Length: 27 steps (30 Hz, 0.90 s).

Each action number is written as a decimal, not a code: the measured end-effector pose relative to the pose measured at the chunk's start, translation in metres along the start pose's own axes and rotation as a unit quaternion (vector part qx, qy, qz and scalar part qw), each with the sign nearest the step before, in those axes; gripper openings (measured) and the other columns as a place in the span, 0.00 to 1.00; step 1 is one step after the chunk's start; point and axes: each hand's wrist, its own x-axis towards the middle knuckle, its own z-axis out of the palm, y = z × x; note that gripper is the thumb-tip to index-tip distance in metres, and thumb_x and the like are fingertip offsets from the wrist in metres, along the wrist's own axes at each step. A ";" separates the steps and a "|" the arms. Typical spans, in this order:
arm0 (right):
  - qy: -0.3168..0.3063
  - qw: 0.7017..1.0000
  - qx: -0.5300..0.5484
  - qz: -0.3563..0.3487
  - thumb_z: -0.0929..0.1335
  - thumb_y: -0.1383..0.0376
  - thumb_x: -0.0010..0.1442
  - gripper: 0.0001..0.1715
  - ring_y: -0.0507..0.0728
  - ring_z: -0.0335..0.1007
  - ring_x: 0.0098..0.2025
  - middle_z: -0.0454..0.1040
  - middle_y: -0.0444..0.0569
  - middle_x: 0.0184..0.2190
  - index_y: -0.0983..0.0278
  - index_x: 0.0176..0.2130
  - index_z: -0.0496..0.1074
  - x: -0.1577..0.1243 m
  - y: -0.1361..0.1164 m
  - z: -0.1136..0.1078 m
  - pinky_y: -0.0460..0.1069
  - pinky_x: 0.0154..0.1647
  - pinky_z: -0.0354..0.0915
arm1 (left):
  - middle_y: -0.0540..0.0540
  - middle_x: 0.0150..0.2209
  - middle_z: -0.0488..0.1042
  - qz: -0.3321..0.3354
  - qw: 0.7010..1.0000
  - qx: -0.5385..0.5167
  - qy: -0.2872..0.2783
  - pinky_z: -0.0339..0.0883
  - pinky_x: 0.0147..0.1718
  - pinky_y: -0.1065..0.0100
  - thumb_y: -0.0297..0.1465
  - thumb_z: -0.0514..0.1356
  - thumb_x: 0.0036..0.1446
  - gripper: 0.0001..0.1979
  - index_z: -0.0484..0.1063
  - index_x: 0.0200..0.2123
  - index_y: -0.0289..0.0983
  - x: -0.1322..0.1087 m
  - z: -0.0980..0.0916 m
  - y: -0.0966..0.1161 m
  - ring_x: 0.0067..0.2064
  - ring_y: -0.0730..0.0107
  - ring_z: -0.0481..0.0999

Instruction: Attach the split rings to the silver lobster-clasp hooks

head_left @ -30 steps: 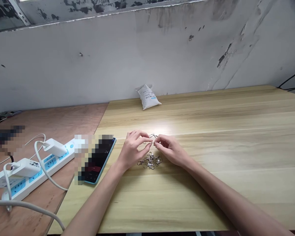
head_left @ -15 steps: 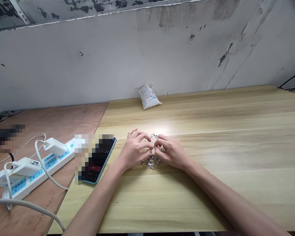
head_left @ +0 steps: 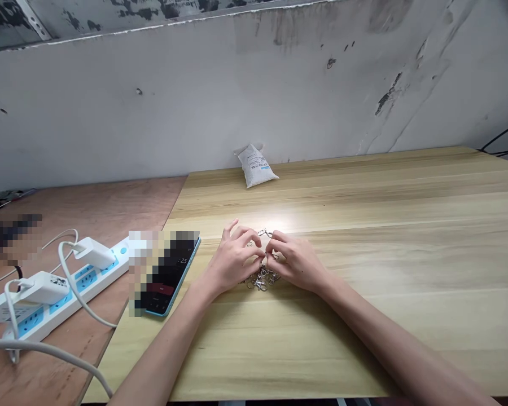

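My left hand (head_left: 237,256) and my right hand (head_left: 294,260) meet over the table, thumbs and forefingers pinched tip to tip. Between them sits a small metal piece, mostly covered by the fingertips, so its exact shape is hidden. Just below the fingers lies a pile of silvery metal clasps with rings (head_left: 261,280), partly under both hands. Another silvery clasp (head_left: 263,232) shows beyond the fingertips, close to the right hand's knuckles; whether that hand touches it I cannot tell. The left hand's outer fingers are raised and bent.
A phone with a lit screen (head_left: 171,276) lies left of my left forearm. Further left, a white power strip (head_left: 122,251) with plugged chargers and cables rests on a brownish board (head_left: 148,194). A white printed packet (head_left: 257,168) lies near the wall, on the wooden tabletop (head_left: 385,237).
My left hand has shifted slightly and its fingers have curled closer to the right hand's fingertips. The right hand has hardly moved. The pile stays in place.
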 end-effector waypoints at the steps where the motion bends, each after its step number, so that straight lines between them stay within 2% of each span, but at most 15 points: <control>1: 0.001 1.000 0.005 0.005 0.64 0.67 0.59 0.07 0.48 0.57 0.24 0.68 0.44 0.30 0.64 0.30 0.70 0.000 0.000 0.000 0.45 0.25 0.47 | 0.50 0.38 0.76 -0.002 1.000 -0.001 -0.001 0.48 0.63 0.45 0.29 0.59 0.59 0.06 0.76 0.32 0.41 0.000 0.000 0.001 0.47 0.65 0.72; 9: 0.030 1.000 -0.001 0.007 0.64 0.64 0.63 0.09 0.49 0.59 0.23 0.71 0.45 0.29 0.63 0.33 0.71 0.000 -0.002 0.004 0.45 0.24 0.48 | 0.47 0.47 0.74 -0.064 0.998 0.007 0.002 0.46 0.64 0.44 0.28 0.57 0.61 0.05 0.73 0.35 0.40 -0.001 0.002 0.001 0.53 0.62 0.70; 17: 0.016 0.998 -0.056 -0.034 0.61 0.68 0.66 0.11 0.50 0.62 0.24 0.75 0.46 0.29 0.64 0.37 0.72 0.000 0.003 0.008 0.46 0.24 0.44 | 0.44 0.56 0.68 -0.118 0.993 0.003 0.003 0.40 0.65 0.40 0.28 0.53 0.64 0.07 0.71 0.37 0.39 -0.001 0.002 0.003 0.64 0.56 0.60; 22: 0.019 0.994 -0.090 -0.050 0.60 0.69 0.67 0.15 0.49 0.62 0.25 0.74 0.46 0.30 0.62 0.41 0.74 0.002 0.006 0.002 0.46 0.23 0.44 | 0.43 0.58 0.66 -0.149 0.987 -0.067 0.004 0.46 0.63 0.40 0.29 0.54 0.64 0.06 0.71 0.37 0.39 -0.002 0.001 -0.003 0.65 0.56 0.57; 25: 0.024 0.998 -0.050 -0.038 0.62 0.62 0.67 0.14 0.49 0.62 0.25 0.73 0.47 0.32 0.61 0.46 0.73 0.002 0.006 -0.004 0.46 0.25 0.49 | 0.42 0.58 0.65 -0.160 0.981 -0.109 0.018 0.51 0.62 0.44 0.29 0.54 0.64 0.05 0.71 0.37 0.39 -0.002 -0.001 -0.005 0.66 0.57 0.56; 27: 0.020 1.000 0.001 -0.023 0.63 0.56 0.66 0.18 0.50 0.62 0.26 0.72 0.47 0.33 0.63 0.49 0.72 0.001 0.005 -0.005 0.45 0.27 0.53 | 0.42 0.58 0.65 -0.155 0.980 -0.124 0.023 0.54 0.61 0.46 0.29 0.54 0.64 0.05 0.70 0.38 0.39 -0.002 -0.003 -0.005 0.66 0.57 0.55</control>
